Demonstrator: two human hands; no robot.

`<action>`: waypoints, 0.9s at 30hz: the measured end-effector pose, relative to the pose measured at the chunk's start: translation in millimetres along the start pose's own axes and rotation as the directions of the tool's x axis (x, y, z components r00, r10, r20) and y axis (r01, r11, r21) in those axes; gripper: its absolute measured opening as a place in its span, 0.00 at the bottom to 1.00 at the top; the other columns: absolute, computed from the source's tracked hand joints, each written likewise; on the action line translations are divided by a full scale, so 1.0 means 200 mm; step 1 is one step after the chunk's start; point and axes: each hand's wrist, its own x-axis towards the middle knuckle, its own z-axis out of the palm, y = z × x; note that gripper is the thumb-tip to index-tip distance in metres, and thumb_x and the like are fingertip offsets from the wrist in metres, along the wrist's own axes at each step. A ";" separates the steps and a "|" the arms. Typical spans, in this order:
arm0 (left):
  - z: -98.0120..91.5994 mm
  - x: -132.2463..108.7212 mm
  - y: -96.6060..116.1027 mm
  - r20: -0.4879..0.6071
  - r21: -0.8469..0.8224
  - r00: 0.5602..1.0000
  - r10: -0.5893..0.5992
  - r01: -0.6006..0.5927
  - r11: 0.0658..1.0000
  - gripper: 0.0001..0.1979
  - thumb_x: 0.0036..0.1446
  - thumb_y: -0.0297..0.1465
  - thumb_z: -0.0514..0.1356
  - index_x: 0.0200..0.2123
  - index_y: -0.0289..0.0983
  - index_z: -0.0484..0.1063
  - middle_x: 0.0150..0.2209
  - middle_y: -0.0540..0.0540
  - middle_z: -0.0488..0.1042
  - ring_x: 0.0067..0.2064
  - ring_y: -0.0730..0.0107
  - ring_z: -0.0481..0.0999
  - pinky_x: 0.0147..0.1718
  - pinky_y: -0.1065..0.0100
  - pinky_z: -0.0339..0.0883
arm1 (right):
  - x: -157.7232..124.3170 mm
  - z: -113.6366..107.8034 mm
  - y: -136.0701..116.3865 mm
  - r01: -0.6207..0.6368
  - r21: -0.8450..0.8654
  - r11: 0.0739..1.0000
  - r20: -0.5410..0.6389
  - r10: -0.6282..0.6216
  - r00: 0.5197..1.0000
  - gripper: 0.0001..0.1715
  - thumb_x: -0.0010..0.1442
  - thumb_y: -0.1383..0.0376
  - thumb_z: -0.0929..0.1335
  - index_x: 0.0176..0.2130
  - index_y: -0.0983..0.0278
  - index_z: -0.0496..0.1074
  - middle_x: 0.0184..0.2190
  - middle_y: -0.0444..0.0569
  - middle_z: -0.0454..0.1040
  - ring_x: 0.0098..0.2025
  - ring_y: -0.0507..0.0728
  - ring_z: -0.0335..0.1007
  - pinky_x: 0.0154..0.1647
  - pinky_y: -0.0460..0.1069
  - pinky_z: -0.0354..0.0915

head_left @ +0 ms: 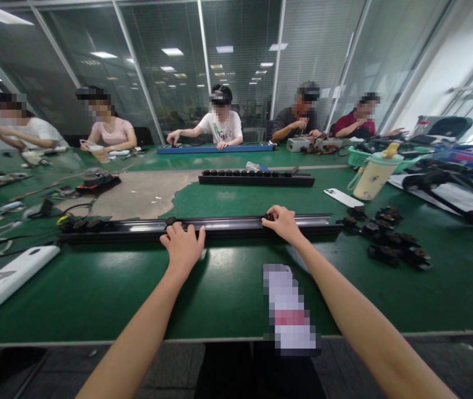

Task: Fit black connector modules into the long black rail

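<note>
A long black rail (228, 230) with a shiny channel along its top lies across the green table in front of me. My left hand (183, 246) rests on its near edge with fingers spread, the fingertips close to a small black block (173, 221) on the rail. Whether they touch that block I cannot tell. Farther right, my right hand (284, 223) pinches another small black block (268, 218) at the channel between thumb and fingers. Several similar black blocks (95, 225) sit at the rail's left end.
Loose black blocks (394, 238) lie in a pile to the right. A phone (290, 310) lies at the front edge, a white power bank-like object (15, 277) at left. Behind are a second rail (257, 180), a white phone (343, 198) and a bottle (377, 174). Several people sit opposite.
</note>
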 end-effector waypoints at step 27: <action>0.01 0.00 -0.01 0.004 0.005 1.000 0.002 -0.002 1.000 0.30 0.67 0.46 0.42 0.47 0.33 0.77 0.55 0.27 0.63 0.54 0.40 0.60 0.47 0.48 0.54 | 0.01 -0.01 0.00 0.003 -0.052 0.999 0.041 -0.001 0.999 0.12 0.51 0.57 0.68 0.33 0.61 0.68 0.31 0.45 0.73 0.39 0.60 0.68 0.44 0.53 0.50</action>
